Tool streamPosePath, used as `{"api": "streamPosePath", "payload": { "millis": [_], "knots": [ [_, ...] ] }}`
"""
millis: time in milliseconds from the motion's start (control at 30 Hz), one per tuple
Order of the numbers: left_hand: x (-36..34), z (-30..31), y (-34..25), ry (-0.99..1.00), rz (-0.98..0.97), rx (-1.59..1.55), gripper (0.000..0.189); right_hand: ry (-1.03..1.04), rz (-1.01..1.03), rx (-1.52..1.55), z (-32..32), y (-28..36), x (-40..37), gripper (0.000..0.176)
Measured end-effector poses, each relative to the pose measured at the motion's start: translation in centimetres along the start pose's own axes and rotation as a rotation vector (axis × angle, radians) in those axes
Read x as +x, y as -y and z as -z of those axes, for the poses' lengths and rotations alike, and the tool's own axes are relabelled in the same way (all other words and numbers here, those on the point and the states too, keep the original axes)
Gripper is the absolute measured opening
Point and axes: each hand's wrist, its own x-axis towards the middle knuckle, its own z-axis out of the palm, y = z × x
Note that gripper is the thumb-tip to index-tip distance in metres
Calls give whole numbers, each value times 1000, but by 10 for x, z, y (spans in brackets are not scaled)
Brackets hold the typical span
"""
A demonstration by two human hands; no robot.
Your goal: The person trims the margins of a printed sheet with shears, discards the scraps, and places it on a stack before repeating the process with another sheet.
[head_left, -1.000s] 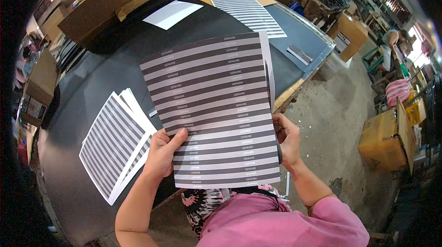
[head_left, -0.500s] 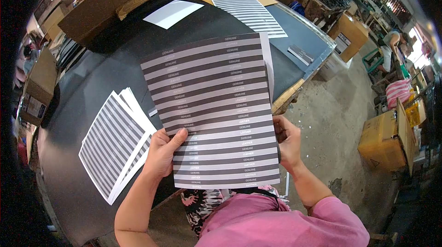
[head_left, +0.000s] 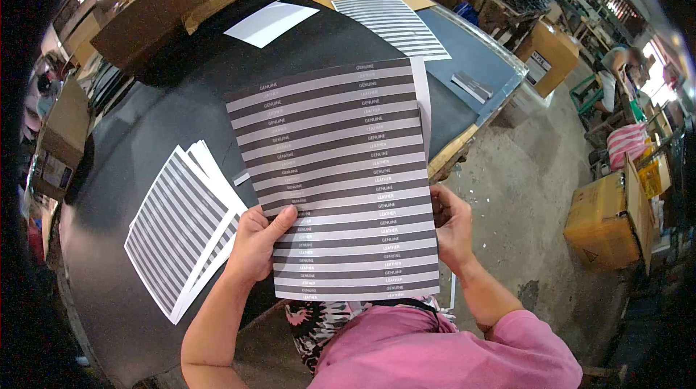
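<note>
“Dark covering is seen across the bench, bounded by cardboard at the back. Which step is in hand?”

“A striped sheet is held up at the near side, seemingly being looked over. It is gripped by the left hand, thumb on top; the right hand is curled at its other edge, grip partly hidden.”

“And room?”

“Left, 1 fanned pile would have to be cleared by any move; right, the bench's edge is overlooked by floor.”

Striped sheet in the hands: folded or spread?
Spread: the striped sheet shows its full printed face, without a crease, between the left hand and right hand.
</note>
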Motion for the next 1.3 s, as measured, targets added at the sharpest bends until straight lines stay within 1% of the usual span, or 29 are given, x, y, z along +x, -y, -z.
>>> {"api": "streamPosePath", "payload": {
  "millis": [33, 100, 167, 233, 300, 367, 567, 767, 900, 1000, 1300],
  "knots": [
    [0, 0, 0, 2, -1, 1, 25, -2, 1, 0, -1, 3, 1, 32],
    [-1, 0, 1, 47, 9, 27, 25, 10, 23, 103, -3, 11, 4, 34],
    [-2, -2, 1, 53, 8, 46, 26, 2, 30, 59, 1, 4, 8, 35],
    [-2, -2, 4, 83, 36, 41, 28, -21, 75, 108, 2, 10, 14, 36],
    [-3, -4, 3, 79, 53, 48, 29, -35, 50, 140, 1, 12, 18, 35],
    [-3, -3, 4, 83, 41, 49, 30, -13, 107, 179, 0, 14, 22, 35],
    [-3, -3, 3, 103, 32, 19, 29, -50, 85, 134, 0, 7, 25, 35],
    [-3, -4, 3, 94, 45, 10, 29, -30, 92, 91, 2, 6, 23, 36],
    [-3, -5, 2, 78, 56, 23, 28, -28, 111, 141, 0, 11, 21, 35],
    [-2, -3, 4, 78, 53, 16, 28, -42, 74, 167, -1, 11, 20, 34],
    [-3, -4, 4, 85, 44, 6, 28, -57, 78, 79, 3, 9, 18, 32]
  ]
}}
